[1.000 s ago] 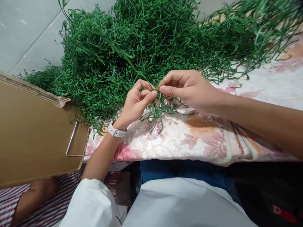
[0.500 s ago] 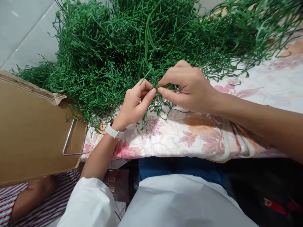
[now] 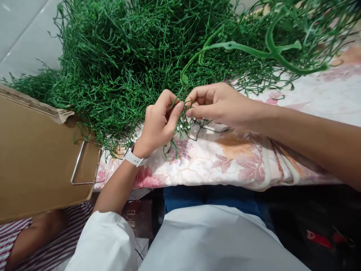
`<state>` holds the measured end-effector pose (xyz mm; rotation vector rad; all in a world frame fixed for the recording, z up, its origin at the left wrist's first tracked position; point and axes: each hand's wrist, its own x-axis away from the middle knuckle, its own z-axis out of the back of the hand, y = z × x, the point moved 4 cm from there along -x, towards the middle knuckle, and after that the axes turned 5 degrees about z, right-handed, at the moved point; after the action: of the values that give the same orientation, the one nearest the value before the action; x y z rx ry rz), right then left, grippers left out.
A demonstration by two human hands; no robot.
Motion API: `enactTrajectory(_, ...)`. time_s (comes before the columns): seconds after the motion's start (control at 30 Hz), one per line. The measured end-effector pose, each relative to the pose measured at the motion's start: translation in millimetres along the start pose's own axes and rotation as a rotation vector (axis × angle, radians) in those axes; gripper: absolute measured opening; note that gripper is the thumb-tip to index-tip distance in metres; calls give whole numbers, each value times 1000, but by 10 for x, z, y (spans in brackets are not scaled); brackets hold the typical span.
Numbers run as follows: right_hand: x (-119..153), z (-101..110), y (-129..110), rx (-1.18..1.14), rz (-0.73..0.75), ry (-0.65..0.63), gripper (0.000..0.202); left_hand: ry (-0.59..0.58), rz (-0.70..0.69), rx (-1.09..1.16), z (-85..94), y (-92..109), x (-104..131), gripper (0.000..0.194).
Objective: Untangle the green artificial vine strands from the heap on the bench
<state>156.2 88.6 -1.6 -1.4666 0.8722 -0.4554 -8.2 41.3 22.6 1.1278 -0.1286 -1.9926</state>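
A large tangled heap of green artificial stems [image 3: 126, 56] covers the back of the floral cloth [image 3: 197, 169]. At its front edge, my left hand [image 3: 160, 122] pinches a green plastic stem [image 3: 192, 60] between thumb and forefinger. That stem rises from the fingers and bends right, ending in a thicker forked tip near the camera. My right hand [image 3: 217, 101] has its thumb and fingertips closed beside the left fingertips, on the stem's lower part. Thin green sprigs hang below both hands; exactly where the pieces join is hidden by the fingers.
A cardboard sheet [image 3: 36, 158] stands at the left, with a bent metal wire frame [image 3: 77, 162] by its edge. Beyond it, another person's arm [image 3: 31, 235] and striped clothing show at lower left. White tiles [image 3: 22, 30] lie at upper left.
The held stem has swung from nearly upright to leaning right, its forked tip now large near the camera. My right hand has turned slightly and lowered, its fingers curled more.
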Motion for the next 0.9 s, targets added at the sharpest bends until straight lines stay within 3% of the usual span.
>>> enactTrajectory(0.23,4,12,33,-205,42,65,24,-19,143,201,-83,-103,12,42)
enactTrajectory(0.67,22,-9,121,-392,-129,119,26,65,189,40,-72,28,50,43)
enactTrajectory(0.9,25,-55,124,-420,-89,122,30,85,258,127,-125,43,87,46)
